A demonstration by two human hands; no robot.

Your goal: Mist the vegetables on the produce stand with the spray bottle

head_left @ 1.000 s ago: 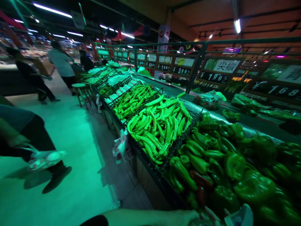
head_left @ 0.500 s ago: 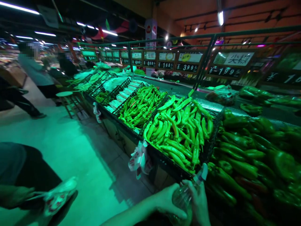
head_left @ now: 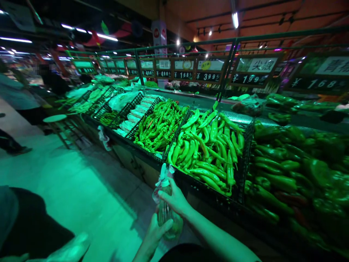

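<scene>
A clear plastic bag point(head_left: 174, 227) with green produce inside is held in front of me, low in the head view. My right hand point(head_left: 174, 198) is closed around the bag's gathered upper part, thumb pointing left. Lower down, my left hand point(head_left: 157, 229) grips the side of the bag, thumb across its front and fingers mostly hidden behind. White and reddish plastic bags point(head_left: 157, 187) hang at the counter edge right by the bag's top. Just beyond is a black crate of long light-green peppers point(head_left: 204, 153).
Darker green peppers point(head_left: 286, 174) fill the right side. Thin wrinkled peppers point(head_left: 160, 125) and wrapped produce point(head_left: 137, 114) lie further left. A stool point(head_left: 56, 118) stands in the aisle. A person in dark clothing point(head_left: 29, 225) is close at lower left; others stand farther back.
Both hands have moved left with the plastic bag, from the crate's right corner to the hanging bags. My right hand has shifted onto its neck. The view has turned slightly right.
</scene>
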